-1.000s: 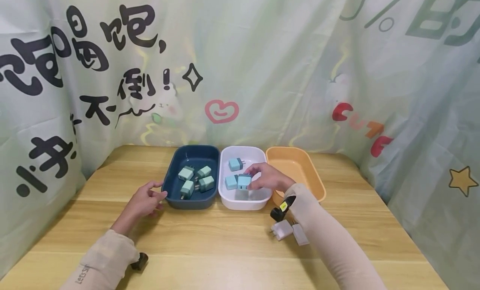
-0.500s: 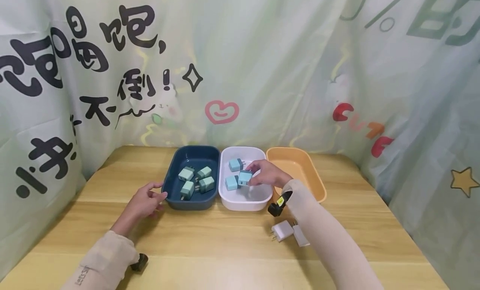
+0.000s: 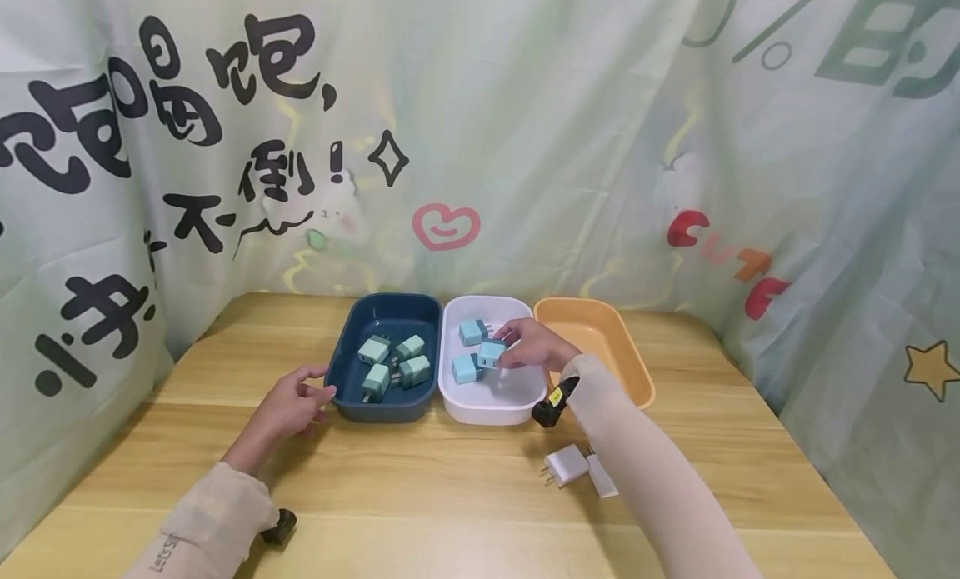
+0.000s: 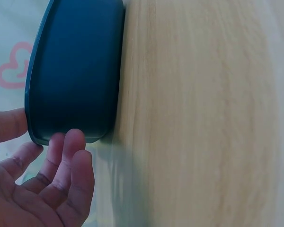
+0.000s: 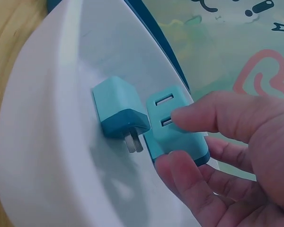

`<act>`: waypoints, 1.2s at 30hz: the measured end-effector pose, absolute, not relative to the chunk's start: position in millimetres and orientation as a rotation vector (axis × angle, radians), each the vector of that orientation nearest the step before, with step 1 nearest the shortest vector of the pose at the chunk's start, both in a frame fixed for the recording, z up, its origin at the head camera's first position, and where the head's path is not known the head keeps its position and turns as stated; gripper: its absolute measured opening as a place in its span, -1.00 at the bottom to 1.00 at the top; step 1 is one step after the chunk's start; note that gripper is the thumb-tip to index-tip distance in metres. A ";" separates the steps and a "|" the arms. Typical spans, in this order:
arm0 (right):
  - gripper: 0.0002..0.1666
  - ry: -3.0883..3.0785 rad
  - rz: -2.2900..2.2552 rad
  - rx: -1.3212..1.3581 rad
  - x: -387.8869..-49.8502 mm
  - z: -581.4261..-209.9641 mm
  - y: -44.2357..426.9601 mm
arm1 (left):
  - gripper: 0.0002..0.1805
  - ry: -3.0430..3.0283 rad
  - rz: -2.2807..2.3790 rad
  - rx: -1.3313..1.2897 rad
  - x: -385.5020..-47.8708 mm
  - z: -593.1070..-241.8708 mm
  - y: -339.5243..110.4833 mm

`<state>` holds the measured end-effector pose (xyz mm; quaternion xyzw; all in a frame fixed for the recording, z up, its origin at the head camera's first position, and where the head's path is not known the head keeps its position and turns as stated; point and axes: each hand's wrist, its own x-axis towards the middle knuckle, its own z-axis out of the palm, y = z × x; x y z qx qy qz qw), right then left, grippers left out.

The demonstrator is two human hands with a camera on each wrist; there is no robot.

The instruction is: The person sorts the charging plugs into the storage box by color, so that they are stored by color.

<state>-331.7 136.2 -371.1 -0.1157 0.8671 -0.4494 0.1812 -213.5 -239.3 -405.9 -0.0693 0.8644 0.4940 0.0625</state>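
My right hand (image 3: 536,346) pinches a light blue USB wall charger (image 3: 491,353) over the white tray (image 3: 491,415). In the right wrist view the thumb lies by its USB ports and the fingers are at its other side. Beside it in the tray is another light blue charger (image 5: 120,109) with metal prongs showing; a further light blue charger (image 3: 472,332) lies farther back. My left hand (image 3: 288,404) touches the near left rim of the dark blue tray (image 4: 75,71) with thumb and fingertips, its other fingers loosely bent. Several pale green chargers (image 3: 375,381) lie in that tray.
A yellow tray (image 3: 600,337) stands right of the white one, partly behind the right hand and forearm. Two white chargers (image 3: 566,464) lie on the wooden table (image 3: 420,512) near the right forearm, one partly covered by the sleeve. A printed curtain (image 3: 525,146) surrounds the table.
My right hand has lifted and tilted the light blue charger slightly, beside the other one in the white tray. The left hand stays at the dark blue tray's rim.
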 end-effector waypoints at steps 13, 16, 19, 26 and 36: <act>-0.47 2.484 -1.243 -0.287 -335.3 -369.6 135.7 | -0.42 2.614 1.500 -0.182 -213.1 -400.7 -238.3; -0.47 2.488 -1.260 -0.295 -333.8 -368.7 136.5 | -0.42 2.612 1.502 -0.182 -213.6 -401.4 -239.0; -0.47 2.496 -1.263 -0.291 -330.6 -367.2 138.2 | -0.42 2.603 1.501 -0.192 -213.6 -402.9 -239.4; -0.53 2.428 -1.335 -0.324 -323.2 -365.1 144.1 | -0.41 2.591 1.484 -0.226 -213.6 -405.2 -239.4; -0.62 2.332 -1.419 -0.396 -305.6 -359.8 164.1 | -0.40 2.585 1.480 -0.230 -214.5 -404.5 -239.8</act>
